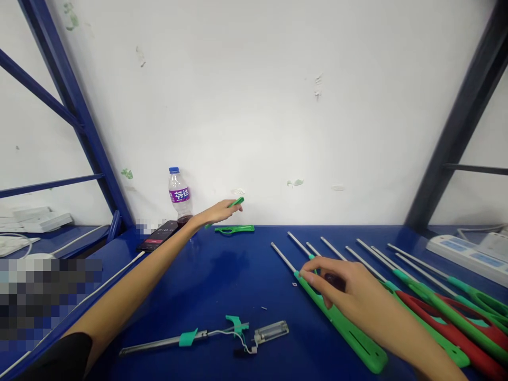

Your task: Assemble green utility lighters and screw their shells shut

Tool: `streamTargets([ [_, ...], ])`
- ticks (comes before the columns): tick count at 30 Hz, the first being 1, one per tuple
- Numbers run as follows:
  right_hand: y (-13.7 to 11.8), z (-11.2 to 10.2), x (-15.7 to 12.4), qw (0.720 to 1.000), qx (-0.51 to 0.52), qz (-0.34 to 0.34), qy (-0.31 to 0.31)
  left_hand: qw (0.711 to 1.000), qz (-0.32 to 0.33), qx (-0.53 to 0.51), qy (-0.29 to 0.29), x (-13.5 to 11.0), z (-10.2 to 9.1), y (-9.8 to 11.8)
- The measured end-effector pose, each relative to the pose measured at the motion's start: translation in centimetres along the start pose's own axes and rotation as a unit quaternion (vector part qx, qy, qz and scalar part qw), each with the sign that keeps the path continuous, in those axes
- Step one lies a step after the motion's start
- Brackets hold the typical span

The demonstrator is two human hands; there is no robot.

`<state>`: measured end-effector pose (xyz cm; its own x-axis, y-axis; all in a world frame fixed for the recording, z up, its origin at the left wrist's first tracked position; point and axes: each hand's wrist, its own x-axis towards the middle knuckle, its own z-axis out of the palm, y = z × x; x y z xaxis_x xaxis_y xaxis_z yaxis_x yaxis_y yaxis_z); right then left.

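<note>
My left hand (218, 212) reaches to the back of the table, its fingers closed around a green lighter casing half (237, 202). Below it, a similar green casing half (234, 229) lies near the wall. At the right, my right hand (345, 286) has thumb and fingers pinched at the neck of a green long-necked lighter (349, 336), whose handle rests along the table. In front lie loose lighter innards: a metal tube (159, 344) with a teal collar, a teal trigger (237, 324), a thin white hose and a clear fuel tank (271, 332).
Several green and red long-necked lighters (428, 307) lie side by side at the right. Beyond them is a white power strip (468, 259). A bottle (180, 196) and a phone (159, 236) are at the back left. Blue metal posts (79, 121) flank the table.
</note>
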<state>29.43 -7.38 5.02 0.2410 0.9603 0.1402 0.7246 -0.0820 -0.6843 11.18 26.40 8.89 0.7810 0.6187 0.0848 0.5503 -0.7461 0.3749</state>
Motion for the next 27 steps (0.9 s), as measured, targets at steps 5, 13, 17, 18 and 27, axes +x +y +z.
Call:
streamTargets([
  [5,0.3,0.2,0.2,1.0,-0.011,0.005,-0.001,0.997,-0.042,0.041,0.05,0.4,0.8,-2.0],
  [13,0.4,0.2,0.4,0.999,-0.046,0.002,-0.008,0.992,-0.071,0.093,0.046,0.7,2.9,-3.4],
  [17,0.7,0.3,0.4,0.999,-0.046,0.0,-0.008,0.994,-0.029,0.1,0.033,1.0,3.4,-3.4],
  [18,0.7,0.3,0.4,0.999,-0.046,0.0,-0.006,0.994,-0.013,0.1,0.03,1.1,3.5,-3.3],
  [27,0.4,0.3,0.4,0.999,-0.044,-0.003,-0.009,0.995,0.086,0.058,-0.002,2.5,5.7,-4.3],
])
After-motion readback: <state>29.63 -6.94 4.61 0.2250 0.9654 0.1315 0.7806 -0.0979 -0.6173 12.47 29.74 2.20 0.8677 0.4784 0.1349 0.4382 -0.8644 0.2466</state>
